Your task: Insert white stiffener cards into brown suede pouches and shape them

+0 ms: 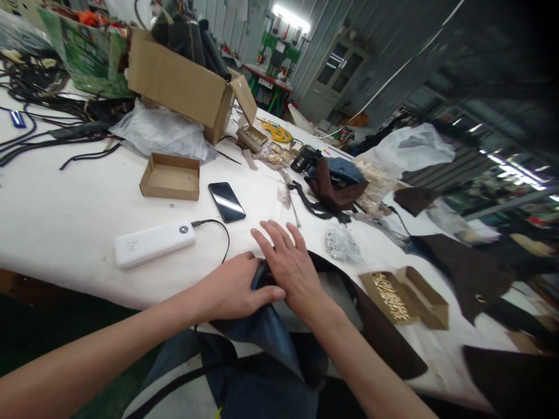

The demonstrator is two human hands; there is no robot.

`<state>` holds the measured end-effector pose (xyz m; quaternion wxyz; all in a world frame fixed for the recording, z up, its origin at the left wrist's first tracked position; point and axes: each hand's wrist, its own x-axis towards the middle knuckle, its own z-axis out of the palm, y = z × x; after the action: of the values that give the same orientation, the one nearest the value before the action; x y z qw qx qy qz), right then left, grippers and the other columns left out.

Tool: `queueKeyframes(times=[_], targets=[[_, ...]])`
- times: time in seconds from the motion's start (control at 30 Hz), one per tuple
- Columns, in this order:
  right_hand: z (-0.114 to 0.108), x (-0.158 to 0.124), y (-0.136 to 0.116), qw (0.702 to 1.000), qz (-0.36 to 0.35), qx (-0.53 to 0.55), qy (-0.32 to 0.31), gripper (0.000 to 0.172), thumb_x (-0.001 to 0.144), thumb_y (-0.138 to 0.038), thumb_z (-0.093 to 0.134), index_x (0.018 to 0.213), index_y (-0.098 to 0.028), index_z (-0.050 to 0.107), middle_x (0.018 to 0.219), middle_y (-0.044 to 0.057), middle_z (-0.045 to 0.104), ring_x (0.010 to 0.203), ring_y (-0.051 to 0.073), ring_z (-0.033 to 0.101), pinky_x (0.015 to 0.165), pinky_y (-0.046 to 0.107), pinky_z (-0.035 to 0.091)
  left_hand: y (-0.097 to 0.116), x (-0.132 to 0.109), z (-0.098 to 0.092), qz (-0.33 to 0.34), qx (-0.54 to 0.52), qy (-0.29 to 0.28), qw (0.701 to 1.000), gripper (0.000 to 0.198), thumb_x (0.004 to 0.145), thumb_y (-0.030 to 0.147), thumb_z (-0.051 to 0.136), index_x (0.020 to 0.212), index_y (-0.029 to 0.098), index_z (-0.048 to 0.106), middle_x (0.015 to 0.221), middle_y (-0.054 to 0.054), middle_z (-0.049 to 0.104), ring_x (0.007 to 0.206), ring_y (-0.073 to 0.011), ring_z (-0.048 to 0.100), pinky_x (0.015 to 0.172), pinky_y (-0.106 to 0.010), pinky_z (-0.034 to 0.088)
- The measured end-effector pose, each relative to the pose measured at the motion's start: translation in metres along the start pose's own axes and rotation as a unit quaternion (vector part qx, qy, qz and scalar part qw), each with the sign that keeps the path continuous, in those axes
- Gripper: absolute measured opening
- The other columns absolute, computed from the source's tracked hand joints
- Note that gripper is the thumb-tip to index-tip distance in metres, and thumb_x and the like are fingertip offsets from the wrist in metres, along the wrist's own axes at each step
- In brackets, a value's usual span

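Observation:
A dark blue and brown leather piece, floppy and folded, hangs over the table's front edge toward my lap. My left hand is closed round its upper fold, thumb on top and fingers partly hidden. Just to the right, my right hand lies over the same piece, its fingers stretched out and slightly spread. What is beneath that palm is hidden. A black phone lies beyond my hands. Left of them is a white power bank with a black cable plugged in.
An open box of small golden metal parts and a clear bag of silver parts lie to the right. At the back left are a shallow cardboard tray and a large carton. Brown leather pieces lie far right.

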<state>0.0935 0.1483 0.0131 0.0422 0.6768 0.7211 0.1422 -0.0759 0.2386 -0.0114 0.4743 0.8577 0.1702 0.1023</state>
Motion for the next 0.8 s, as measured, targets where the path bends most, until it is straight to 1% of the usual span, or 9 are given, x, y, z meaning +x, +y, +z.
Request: queueKeyframes(times=[0.03,0.1,0.2,0.27,0.37,0.47,0.6,0.7,0.8], targets=[[-0.001,0.001,0.001,0.999,-0.018,0.026,-0.024,0.06,0.106,-0.02,0.06,0.165,-0.02,0.046,0.168,0.014,0.049,0.148,0.031,0.051,0.126,0.05,0.039,0.003,-0.004,0.003,0.02,0.023,0.021,0.999,0.042,0.101,0.051,0.074,0.127,0.018,0.073,0.14,-0.017,0.071,0.127,-0.0363,0.069,0.116,-0.052,0.056],[-0.004,0.004,0.002,0.992,-0.023,0.075,-0.098,0.047,0.103,-0.019,0.064,0.15,-0.023,0.059,0.154,0.01,0.061,0.128,0.026,0.064,0.104,0.041,0.052,0.009,-0.012,0.01,0.034,0.062,0.052,0.996,0.024,0.104,0.032,0.068,0.121,0.017,0.075,0.138,-0.017,0.071,0.13,-0.0335,0.068,0.118,-0.049,0.055],[-0.005,0.003,0.003,0.977,-0.014,0.111,-0.18,0.02,0.103,-0.019,0.065,0.118,-0.027,0.074,0.124,0.003,0.072,0.107,0.023,0.068,0.075,0.034,0.045,0.021,-0.022,0.02,0.014,0.135,0.073,0.988,0.024,0.108,0.019,0.051,0.113,0.015,0.074,0.117,-0.014,0.076,0.109,-0.0306,0.075,0.101,-0.048,0.063],[-0.003,-0.002,0.004,0.975,-0.023,0.12,-0.187,0.013,0.103,-0.021,0.066,0.107,-0.027,0.077,0.114,0.003,0.073,0.11,0.024,0.065,0.079,0.035,0.043,0.029,-0.027,0.026,0.034,0.192,0.085,0.977,0.025,0.108,0.016,0.049,0.112,0.014,0.073,0.111,-0.012,0.076,0.102,-0.0308,0.075,0.091,-0.049,0.065],[0.003,-0.01,0.007,0.974,-0.021,0.141,-0.175,0.016,0.106,-0.023,0.063,0.112,-0.026,0.077,0.117,0.005,0.072,0.112,0.024,0.061,0.093,0.038,0.044,0.036,-0.034,0.037,0.112,0.255,0.133,0.951,0.021,0.106,0.011,0.052,0.11,0.014,0.073,0.111,-0.011,0.075,0.109,-0.0316,0.074,0.091,-0.05,0.066],[0.016,-0.017,0.013,0.969,-0.022,0.188,-0.161,0.017,0.109,-0.022,0.06,0.113,-0.023,0.076,0.114,0.005,0.07,0.111,0.021,0.059,0.099,0.036,0.042,0.044,-0.04,0.048,0.174,0.269,0.168,0.932,0.017,0.105,0.011,0.056,0.098,0.015,0.07,0.1,-0.009,0.072,0.101,-0.0311,0.072,0.083,-0.049,0.065],[0.036,-0.021,0.021,0.965,-0.04,0.219,-0.138,0.01,0.108,-0.023,0.065,0.11,-0.021,0.074,0.113,0.003,0.07,0.107,0.017,0.059,0.096,0.031,0.043,0.062,-0.046,0.04,0.145,0.153,0.159,0.964,0.024,0.11,0.034,0.065,0.092,0.018,0.069,0.095,-0.006,0.072,0.093,-0.0276,0.072,0.08,-0.045,0.06],[0.046,-0.03,0.023,0.968,-0.057,0.214,-0.116,0.01,0.11,-0.027,0.065,0.112,-0.022,0.072,0.114,0.001,0.072,0.105,0.016,0.062,0.094,0.032,0.042,0.075,-0.05,0.012,0.099,-0.036,0.158,0.982,0.024,0.11,0.042,0.069,0.1,0.021,0.076,0.103,-0.002,0.077,0.097,-0.0199,0.073,0.086,-0.035,0.058],[0.043,-0.048,0.02,0.98,-0.063,0.183,-0.052,0.013,0.11,-0.031,0.064,0.11,-0.021,0.072,0.104,0.001,0.073,0.1,0.018,0.064,0.092,0.036,0.041,0.075,-0.048,-0.017,0.034,-0.137,0.204,0.969,0.026,0.11,0.048,0.066,0.116,0.026,0.078,0.124,-0.002,0.076,0.108,-0.0177,0.073,0.073,-0.027,0.056]])
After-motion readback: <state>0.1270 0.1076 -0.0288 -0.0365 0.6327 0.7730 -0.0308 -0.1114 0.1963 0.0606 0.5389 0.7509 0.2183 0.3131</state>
